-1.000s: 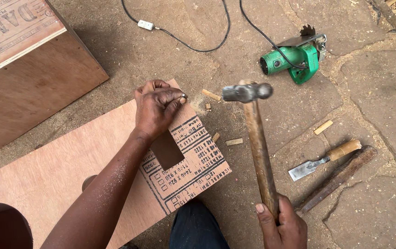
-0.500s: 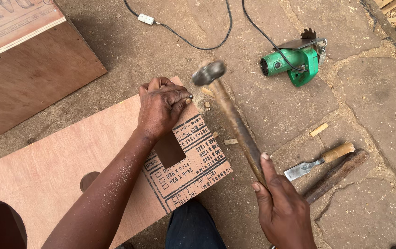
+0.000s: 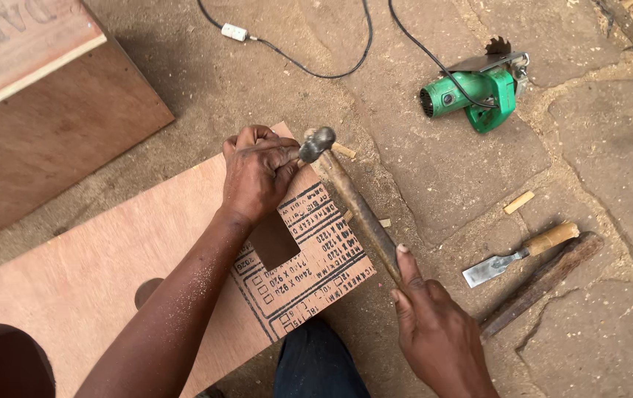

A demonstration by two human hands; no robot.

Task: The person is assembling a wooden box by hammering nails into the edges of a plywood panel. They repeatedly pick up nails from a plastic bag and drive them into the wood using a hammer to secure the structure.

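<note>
Two hands: both busy over the plywood, rest of the gear just lying around on the ground.
Wooden box (image 3: 51, 110): big brown one, top left, well apart from the hands, same spot as before.
Plywood sheet (image 3: 110, 273): flat on the stone floor (image 3: 611, 133), printed corner pointing right, with a small square hole (image 3: 273, 242) cut near that corner. Hasn't shifted.
Circular saw (image 3: 478, 92): green, top right, black cable (image 3: 316, 70) trailing off to the top edge. Untouched.
Left hand (image 3: 257, 173): fingers curled tight into a fist at the far edge of the sheet, pinching something small I can't make out. Same pose as half a second ago.
Right hand (image 3: 434, 332): fingers wrapped around the low end of the hammer handle, index finger laid up along it.
Hammer (image 3: 357, 210): here's the change. A second ago the head was up and out to the right, half a second ago raised above the fist, now the metal head (image 3: 317, 143) is down right beside the left fist, touching or almost.
Chisel (image 3: 523, 252): wooden handle, lying right of the hands, just beside a dark wooden stick (image 3: 545, 281).
Wood chips (image 3: 519, 202): a few pale bits scattered near the sheet corner.
</note>
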